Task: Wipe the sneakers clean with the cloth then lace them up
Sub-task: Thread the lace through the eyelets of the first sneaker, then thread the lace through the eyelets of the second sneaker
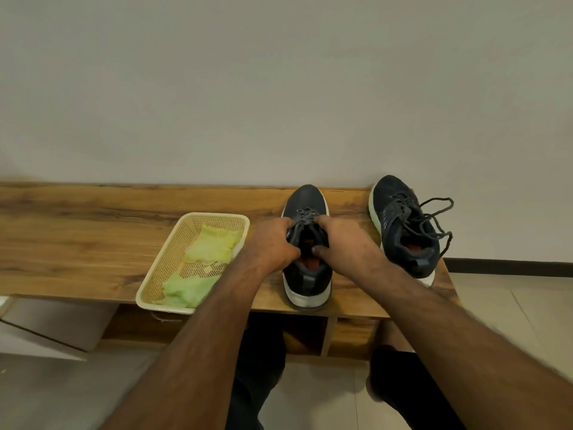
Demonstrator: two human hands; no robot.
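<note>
On the table (pixel 93 237) in front of me, I have the near sneaker (pixel 305 252) between both hands, toe pointing at the wall. My left hand (pixel 273 243) grips its left collar, my right hand (pixel 341 243) grips the right side, fingers curled at the laces. The other sneaker (pixel 403 225) stands well to the right, its laces loose. Two cloths (pixel 214 246) lie in the basket (pixel 173 252) just left of my wrist. I judge wiping is over and lacing is in hand; next I need to find the lace ends and draw them snug.
</note>
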